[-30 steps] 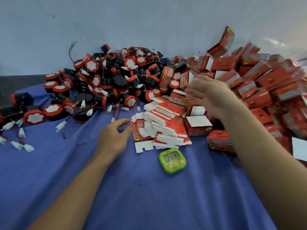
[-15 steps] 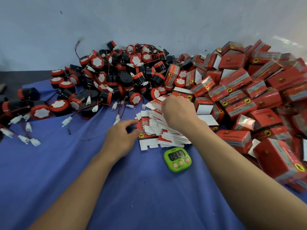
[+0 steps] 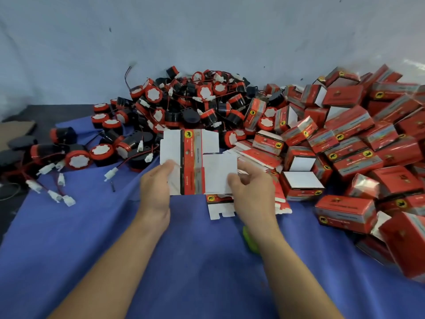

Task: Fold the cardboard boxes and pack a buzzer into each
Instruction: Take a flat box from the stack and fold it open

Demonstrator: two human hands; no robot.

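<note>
Both hands hold one flat red-and-white cardboard box (image 3: 195, 162) up above the blue cloth, its white flaps spread out. My left hand (image 3: 156, 189) pinches its lower left edge; my right hand (image 3: 250, 189) pinches its lower right flap. Just behind and to the right lies the stack of flat boxes (image 3: 259, 157). A heap of black-and-red buzzers (image 3: 190, 104) with red wires and white plugs fills the back middle and left. Several folded red boxes (image 3: 349, 143) are piled at the right.
A green timer (image 3: 250, 240) lies on the blue cloth (image 3: 115, 249), mostly hidden under my right forearm. Loose white plugs (image 3: 57, 194) trail at the left. A pale wall rises behind the piles. Brown cardboard (image 3: 16, 130) sits at the far left.
My right hand came back from the box pile to the flat stack, and both hands lifted one flat box off it. The view shifted, so the timer is now under my right forearm.
</note>
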